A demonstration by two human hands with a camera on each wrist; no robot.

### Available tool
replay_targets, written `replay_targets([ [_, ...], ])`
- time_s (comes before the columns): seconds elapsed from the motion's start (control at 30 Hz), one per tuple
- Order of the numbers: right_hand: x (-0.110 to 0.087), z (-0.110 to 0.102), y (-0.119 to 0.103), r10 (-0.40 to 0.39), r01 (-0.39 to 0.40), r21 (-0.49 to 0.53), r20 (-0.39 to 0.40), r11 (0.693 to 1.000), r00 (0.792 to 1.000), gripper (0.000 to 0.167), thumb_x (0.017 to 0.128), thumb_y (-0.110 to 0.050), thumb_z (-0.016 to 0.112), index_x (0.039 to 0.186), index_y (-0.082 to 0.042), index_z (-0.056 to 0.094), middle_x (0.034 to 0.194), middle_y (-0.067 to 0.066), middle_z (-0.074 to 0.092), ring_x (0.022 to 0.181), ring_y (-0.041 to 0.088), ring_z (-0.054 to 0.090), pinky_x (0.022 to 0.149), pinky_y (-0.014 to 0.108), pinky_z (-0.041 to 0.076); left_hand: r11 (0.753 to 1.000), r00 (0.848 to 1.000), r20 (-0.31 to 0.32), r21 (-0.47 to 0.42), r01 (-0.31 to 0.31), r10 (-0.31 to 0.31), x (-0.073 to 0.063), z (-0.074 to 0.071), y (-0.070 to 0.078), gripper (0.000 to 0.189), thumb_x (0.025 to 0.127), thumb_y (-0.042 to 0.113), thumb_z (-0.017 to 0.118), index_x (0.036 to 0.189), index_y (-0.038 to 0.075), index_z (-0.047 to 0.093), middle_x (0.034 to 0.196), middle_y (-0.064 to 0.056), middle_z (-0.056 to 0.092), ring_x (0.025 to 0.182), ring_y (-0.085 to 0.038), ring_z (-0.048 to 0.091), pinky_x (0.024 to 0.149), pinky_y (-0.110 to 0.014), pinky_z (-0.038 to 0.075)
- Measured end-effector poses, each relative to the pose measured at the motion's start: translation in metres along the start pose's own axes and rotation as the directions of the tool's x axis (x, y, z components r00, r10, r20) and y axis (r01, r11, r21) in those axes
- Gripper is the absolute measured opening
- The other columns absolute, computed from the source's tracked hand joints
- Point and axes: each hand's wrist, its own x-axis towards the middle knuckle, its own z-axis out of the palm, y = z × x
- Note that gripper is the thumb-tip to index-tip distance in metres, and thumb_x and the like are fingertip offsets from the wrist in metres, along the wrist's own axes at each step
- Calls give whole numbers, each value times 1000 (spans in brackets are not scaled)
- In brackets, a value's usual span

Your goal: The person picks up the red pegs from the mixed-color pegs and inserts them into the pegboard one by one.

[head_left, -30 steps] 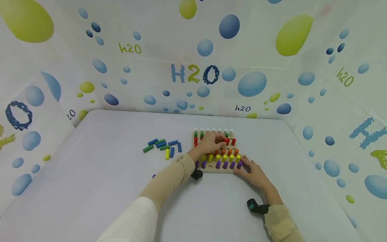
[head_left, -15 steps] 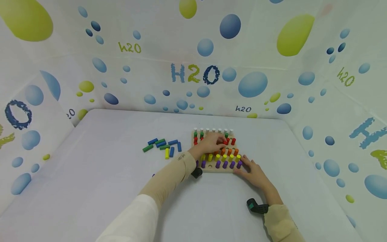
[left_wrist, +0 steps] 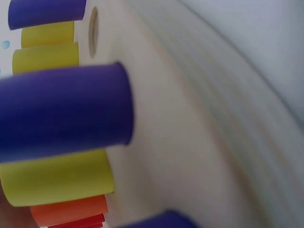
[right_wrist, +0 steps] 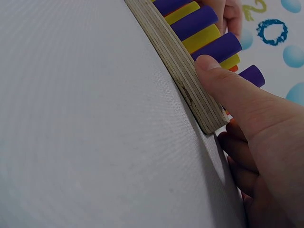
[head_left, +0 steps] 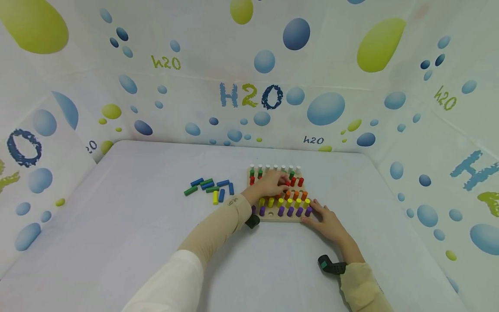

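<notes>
A wooden pegboard (head_left: pixel 286 219) bears rows of white, green, red, orange, yellow and purple pegs. My left hand (head_left: pixel 270 183) reaches over its middle rows, thumb and fingers pinching a red peg (head_left: pixel 287 183); the hand hides part of the rows beneath. Close up in the left wrist view stand a purple peg (left_wrist: pixel 66 111) and a yellow peg (left_wrist: pixel 57 178). My right hand (head_left: pixel 327 223) holds the board's near right corner. In the right wrist view its thumb (right_wrist: pixel 230 88) lies over the plywood edge (right_wrist: pixel 178 64), with the other fingers curled low beside the corner.
Left of the board lie loose pegs: several blue ones (head_left: pixel 221 196), green ones (head_left: pixel 191 190) and a yellow peg (head_left: pixel 215 197). A bare hole (head_left: pixel 270 214) shows in the purple row. Dark wrist cameras (head_left: pixel 331 265) sit on both wrists. Printed cloth (head_left: pixel 187 108) rises behind the white table.
My left fingertips have shifted slightly left and toward me with the red peg. A purple piece by the left sleeve is now out of sight. The right hand has stayed put.
</notes>
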Motion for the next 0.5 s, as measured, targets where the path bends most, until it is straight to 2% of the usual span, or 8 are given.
replay_targets([
  [0.3, 1, 0, 0, 8, -8, 3, 6, 1000, 1000, 79, 83, -52, 59, 140, -3, 34, 147, 17, 21, 128, 53, 14, 100, 63, 16, 1000, 1000, 13, 22, 6, -7, 0, -1, 2, 17, 89, 15, 59, 104, 7, 61, 103, -5, 65, 97, -15, 60, 84, -23, 47],
  [0.5, 0, -1, -1, 9, -9, 5, 8, 1000, 1000, 79, 83, -51, 59, 140, -3, 34, 147, 18, 21, 129, 53, 13, 100, 63, 15, 999, 999, 31, 28, 23, -24, 0, -2, 3, 15, 87, 14, 63, 100, 8, 62, 100, -5, 64, 92, -14, 60, 80, -21, 47],
])
